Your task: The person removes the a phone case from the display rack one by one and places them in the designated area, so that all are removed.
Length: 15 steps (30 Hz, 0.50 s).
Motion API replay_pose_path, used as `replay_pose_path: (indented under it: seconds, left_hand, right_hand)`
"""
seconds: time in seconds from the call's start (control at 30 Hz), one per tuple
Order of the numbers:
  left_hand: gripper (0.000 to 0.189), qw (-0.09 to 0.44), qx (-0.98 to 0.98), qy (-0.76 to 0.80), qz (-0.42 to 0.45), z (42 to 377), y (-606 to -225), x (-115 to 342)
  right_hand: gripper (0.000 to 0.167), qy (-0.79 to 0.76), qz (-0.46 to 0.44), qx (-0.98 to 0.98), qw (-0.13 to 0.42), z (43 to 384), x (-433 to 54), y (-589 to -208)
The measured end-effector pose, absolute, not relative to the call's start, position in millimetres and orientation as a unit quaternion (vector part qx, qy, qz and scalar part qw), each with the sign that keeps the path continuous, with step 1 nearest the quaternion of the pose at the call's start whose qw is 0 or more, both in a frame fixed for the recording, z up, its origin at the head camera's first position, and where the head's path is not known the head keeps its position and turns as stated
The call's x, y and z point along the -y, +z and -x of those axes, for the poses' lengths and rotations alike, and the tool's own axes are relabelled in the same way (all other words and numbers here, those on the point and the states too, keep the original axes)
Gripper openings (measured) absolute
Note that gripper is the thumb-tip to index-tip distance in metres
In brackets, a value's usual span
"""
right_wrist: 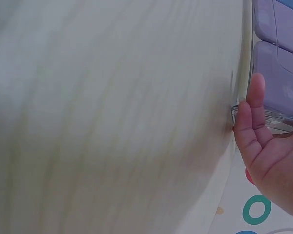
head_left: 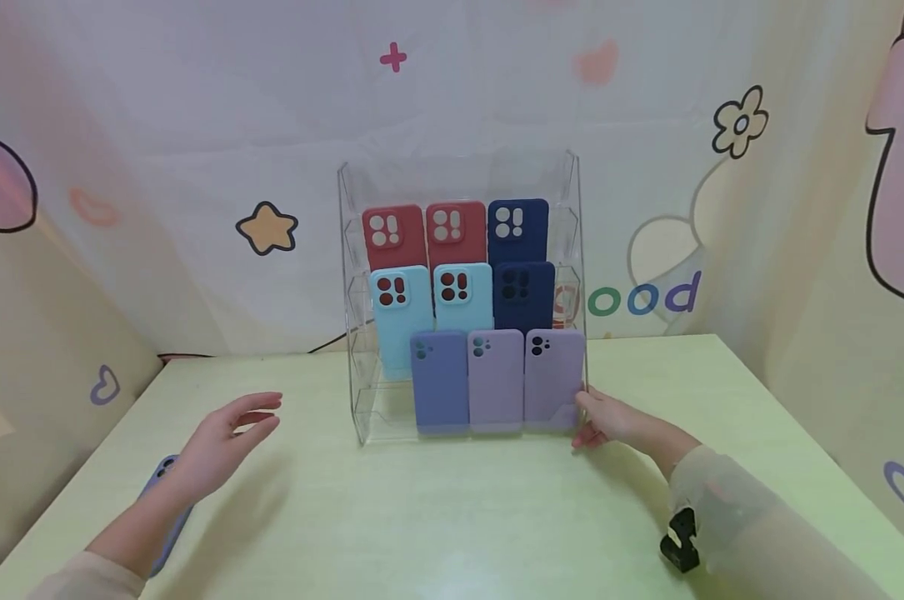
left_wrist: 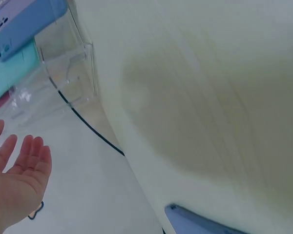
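A clear acrylic display rack (head_left: 459,177) stands on the table holding three rows of phone cases. At its lower right corner, my right hand (head_left: 605,419) grips the edge between thumb and fingers, beside the rightmost light purple case (head_left: 555,383). Two fingers of that hand (right_wrist: 278,163) lie along the front of the corner in the right wrist view. My left hand (head_left: 219,446) hovers to the left of the rack, fingers apart and holding nothing. Partly hidden under the left forearm, a blue-purple phone case (head_left: 170,540) lies on the table.
Red cases (head_left: 414,237) and a navy case (head_left: 526,242) fill the back row; light blue cases (head_left: 414,308) and another navy one the middle. A patterned curtain (head_left: 452,100) hangs behind the table (head_left: 452,517). A dark cable (left_wrist: 95,130) runs along the table's back edge.
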<state>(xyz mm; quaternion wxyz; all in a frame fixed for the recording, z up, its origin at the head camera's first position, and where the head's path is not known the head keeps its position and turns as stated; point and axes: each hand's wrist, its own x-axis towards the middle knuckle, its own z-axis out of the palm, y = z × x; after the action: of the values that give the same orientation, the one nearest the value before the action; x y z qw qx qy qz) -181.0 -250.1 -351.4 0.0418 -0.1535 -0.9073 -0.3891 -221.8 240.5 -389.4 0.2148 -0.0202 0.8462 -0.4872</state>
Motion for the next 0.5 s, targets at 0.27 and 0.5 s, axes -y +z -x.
replay_pose_path:
  seconds: [0.27,0.5]
  left_hand:
    - [0.041,0.027,0.881,-0.44,0.17,192,-355,217]
    - [0.041,0.017,0.859,-0.479,0.18,201,-350,191]
  right_hand:
    - [0.062,-0.49,0.028,-0.846,0.21,222,-241,-392]
    - [0.061,-0.491,0.031,-0.844,0.212,222,-242,-393]
